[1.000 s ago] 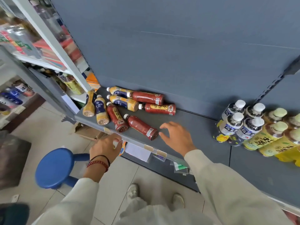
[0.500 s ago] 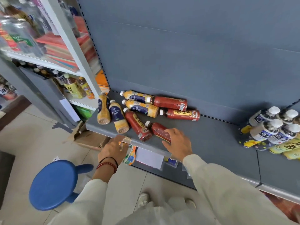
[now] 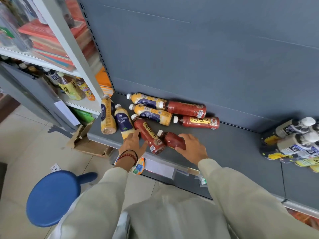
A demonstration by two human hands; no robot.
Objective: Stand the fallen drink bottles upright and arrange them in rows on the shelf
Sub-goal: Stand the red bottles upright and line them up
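Note:
Several drink bottles lie on their sides at the left end of the grey shelf (image 3: 224, 149). Some are yellow with dark blue labels (image 3: 151, 113), others are red with yellow labels (image 3: 198, 121). My right hand (image 3: 192, 146) is wrapped around the nearest red bottle (image 3: 170, 139), which lies near the shelf's front edge. My left hand (image 3: 133, 143), with bead bracelets on the wrist, rests with fingers spread on the base of a yellow bottle (image 3: 123, 122) and against a long red bottle (image 3: 148, 134). It grips neither.
Upright white-capped bottles (image 3: 293, 135) and yellow-labelled ones stand at the shelf's right. A blue stool (image 3: 51, 197) sits on the floor at lower left, near a torn cardboard box (image 3: 86, 144). A white rack (image 3: 69, 47) with more goods stands to the left.
My left hand rose from the shelf's front lip onto the bottles. My right hand stays closed on the nearest red bottle. The view shifted left and closer.

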